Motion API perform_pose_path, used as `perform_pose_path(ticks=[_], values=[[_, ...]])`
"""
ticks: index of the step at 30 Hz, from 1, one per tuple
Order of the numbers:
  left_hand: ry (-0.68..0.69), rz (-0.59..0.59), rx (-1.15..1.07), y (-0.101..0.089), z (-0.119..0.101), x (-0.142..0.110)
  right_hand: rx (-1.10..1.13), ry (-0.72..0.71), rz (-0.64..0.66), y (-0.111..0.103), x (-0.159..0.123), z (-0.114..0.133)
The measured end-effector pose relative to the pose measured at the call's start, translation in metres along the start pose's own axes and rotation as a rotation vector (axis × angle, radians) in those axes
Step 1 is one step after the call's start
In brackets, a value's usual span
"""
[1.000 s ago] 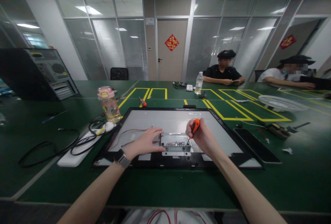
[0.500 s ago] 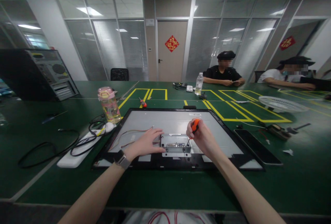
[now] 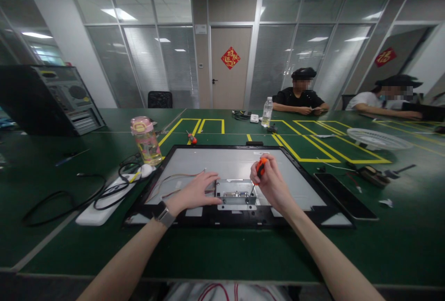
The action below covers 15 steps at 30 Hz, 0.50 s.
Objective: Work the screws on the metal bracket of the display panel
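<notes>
Bracket [image 3: 235, 186] on panel [image 3: 222, 159]; power strip [image 3: 99, 208] left of panel, phone [image 3: 344, 195] right; water bottle [image 3: 267, 114] behind panel.

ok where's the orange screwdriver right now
In the head view, the orange screwdriver is in the right hand, its shaft slanting down to the right end of the metal bracket on the flat grey panel.

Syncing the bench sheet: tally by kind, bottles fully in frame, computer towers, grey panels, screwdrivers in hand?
Pink-lidded bottle and white-capped bottle: 2
Computer tower: 1
Grey panel: 1
Screwdriver in right hand: 1
Total: 5
</notes>
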<state>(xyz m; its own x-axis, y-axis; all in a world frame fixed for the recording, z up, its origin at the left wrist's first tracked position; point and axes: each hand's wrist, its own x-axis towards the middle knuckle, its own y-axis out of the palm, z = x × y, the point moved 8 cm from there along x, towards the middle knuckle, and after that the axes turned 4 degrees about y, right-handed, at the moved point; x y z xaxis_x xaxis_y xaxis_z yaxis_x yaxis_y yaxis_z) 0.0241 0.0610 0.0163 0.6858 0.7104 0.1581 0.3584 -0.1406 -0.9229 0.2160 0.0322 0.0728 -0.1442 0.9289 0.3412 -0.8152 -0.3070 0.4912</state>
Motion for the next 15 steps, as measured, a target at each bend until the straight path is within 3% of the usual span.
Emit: perform_pose_path(ticks=[15], values=[[-0.014,0.011,0.001,-0.0006,-0.0005,-0.0009,-0.01,-0.013,-0.009,-0.0026,0.0021,0.0043]])
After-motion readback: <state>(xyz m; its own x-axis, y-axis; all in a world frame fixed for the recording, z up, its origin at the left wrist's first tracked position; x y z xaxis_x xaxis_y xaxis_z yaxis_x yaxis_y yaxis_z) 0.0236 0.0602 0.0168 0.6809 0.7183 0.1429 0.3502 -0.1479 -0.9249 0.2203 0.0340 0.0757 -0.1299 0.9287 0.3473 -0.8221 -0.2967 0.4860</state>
